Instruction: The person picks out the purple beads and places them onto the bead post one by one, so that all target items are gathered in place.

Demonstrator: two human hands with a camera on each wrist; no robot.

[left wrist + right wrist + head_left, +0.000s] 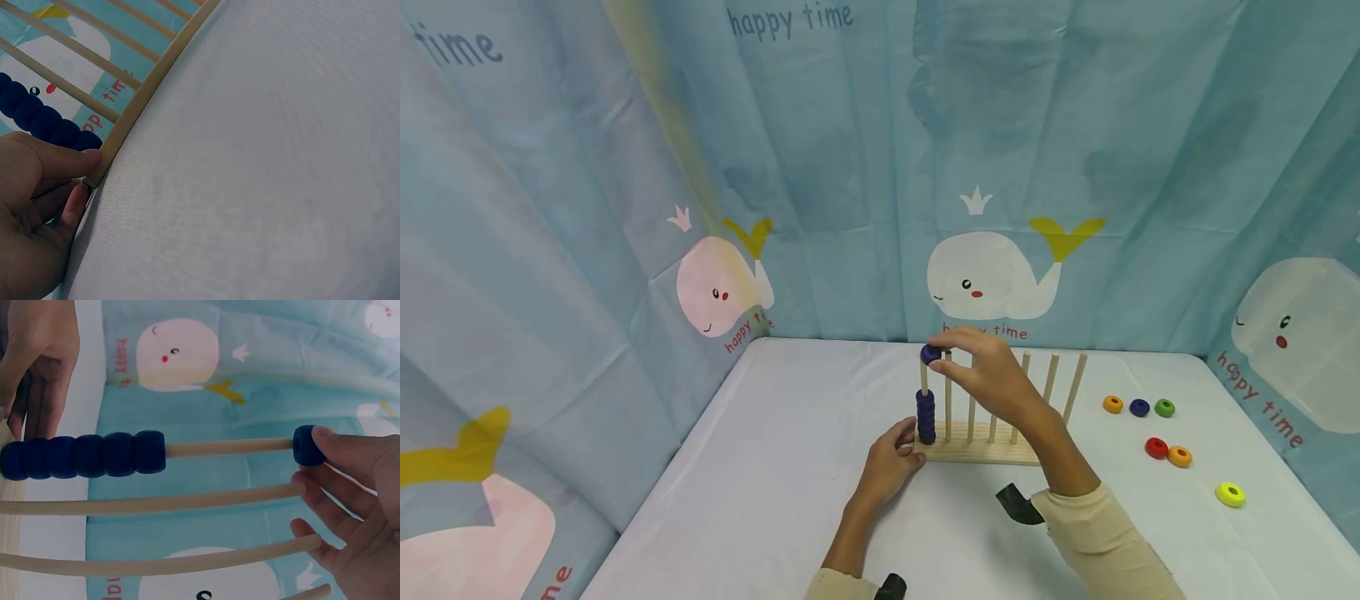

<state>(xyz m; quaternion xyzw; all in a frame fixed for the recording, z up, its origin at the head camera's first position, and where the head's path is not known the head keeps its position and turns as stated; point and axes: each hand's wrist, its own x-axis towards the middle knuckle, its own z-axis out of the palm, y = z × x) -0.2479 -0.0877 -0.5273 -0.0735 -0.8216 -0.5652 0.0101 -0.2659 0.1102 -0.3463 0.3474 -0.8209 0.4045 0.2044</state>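
Note:
My right hand (994,373) pinches a dark blue bead (305,445) between thumb and fingers at the tip of the end peg (228,447) of a wooden peg rack. Lower on that same peg sits a stack of several blue beads (926,417), with bare peg between stack and pinched bead. My left hand (887,465) grips the left end of the rack's wooden base (981,452); the left wrist view shows thumb and fingers around that corner, close beside the stack. The rack's other pegs (948,408) hold no beads, though my right hand partly covers some of them.
Right of the rack, loose beads lie on the white tabletop (760,500): orange (1112,404), blue (1139,407) and green (1164,407) at the back, red (1156,448) and another orange (1180,456) nearer, and yellow (1230,494) nearest. A blue whale-print curtain (850,275) surrounds the table.

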